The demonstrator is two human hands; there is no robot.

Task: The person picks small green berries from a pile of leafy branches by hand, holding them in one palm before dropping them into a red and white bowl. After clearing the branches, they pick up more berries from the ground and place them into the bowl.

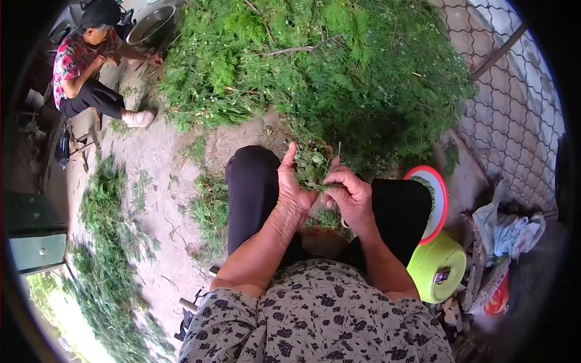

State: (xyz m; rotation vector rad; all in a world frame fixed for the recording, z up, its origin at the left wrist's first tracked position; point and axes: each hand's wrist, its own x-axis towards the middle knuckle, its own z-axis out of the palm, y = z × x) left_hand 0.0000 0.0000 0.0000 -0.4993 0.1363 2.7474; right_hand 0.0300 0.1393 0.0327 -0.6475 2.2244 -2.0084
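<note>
My left hand is palm up beneath a green sprig, thumb spread; I cannot tell whether that grip is clamped, since the fingers are partly hidden. My right hand has thumb and fingertips pinched together on the sprig's near end. The sprig sits above and between my knees, nearer than the big branch pile. Right of my knees are a red-rimmed bowl (greenery in it) and, nearer, a lime-green tub. Far left, another person sits beside the pile.

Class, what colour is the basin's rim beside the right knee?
The rim is orange-red, seen in the head view.
</note>
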